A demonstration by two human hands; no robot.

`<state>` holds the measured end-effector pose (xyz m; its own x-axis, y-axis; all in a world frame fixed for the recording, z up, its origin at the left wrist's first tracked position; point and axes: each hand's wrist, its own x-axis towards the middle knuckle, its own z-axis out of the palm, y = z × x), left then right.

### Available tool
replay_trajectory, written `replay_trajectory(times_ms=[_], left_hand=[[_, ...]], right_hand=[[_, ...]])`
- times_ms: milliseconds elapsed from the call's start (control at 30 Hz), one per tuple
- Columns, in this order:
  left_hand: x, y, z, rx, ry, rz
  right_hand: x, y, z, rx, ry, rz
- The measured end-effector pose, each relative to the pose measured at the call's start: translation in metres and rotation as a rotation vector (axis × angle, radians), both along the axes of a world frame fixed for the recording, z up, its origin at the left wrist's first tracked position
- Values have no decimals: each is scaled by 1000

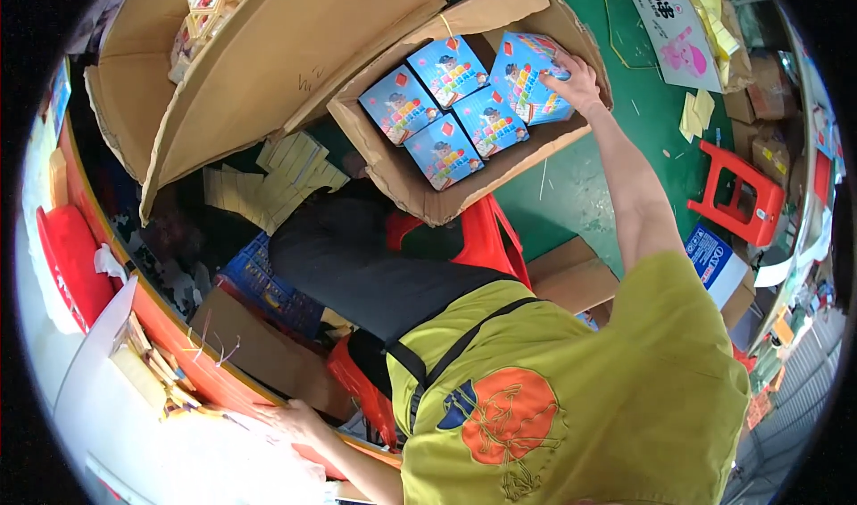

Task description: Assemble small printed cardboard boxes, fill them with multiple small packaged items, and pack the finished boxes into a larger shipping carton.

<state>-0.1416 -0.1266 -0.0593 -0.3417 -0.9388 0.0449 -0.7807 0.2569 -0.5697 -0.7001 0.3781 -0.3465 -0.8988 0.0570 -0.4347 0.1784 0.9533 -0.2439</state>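
Note:
My right hand (574,83) is closed on the upper right side of a blue printed box (528,81), which sits tilted in an open cardboard carton (420,200). Several more blue boxes (444,152) lie flat in the same carton, close beside the held one. Down at the left, my left hand (290,421) lies with fingers stretched out on the orange edge of a table (234,398), holding nothing. The carton appears to rest on a red stool (491,237), which it partly covers.
A large carton (295,45) holding small packages stands left of the box carton. Flattened yellow card (277,183), a blue crate (268,277) and a brown carton (571,277) are on the floor around my legs. Another red stool (739,194) lies tipped at right.

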Motion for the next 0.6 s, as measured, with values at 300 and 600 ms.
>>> replay_trajectory(times_ms=[300,600], left_hand=[[8,-6,0,-11,56,-23],[26,-16,5,47,158,85]], right_hand=[[-32,-2,-62,-367,235,-124],[-47,-26,-106,-896,48,-548]])
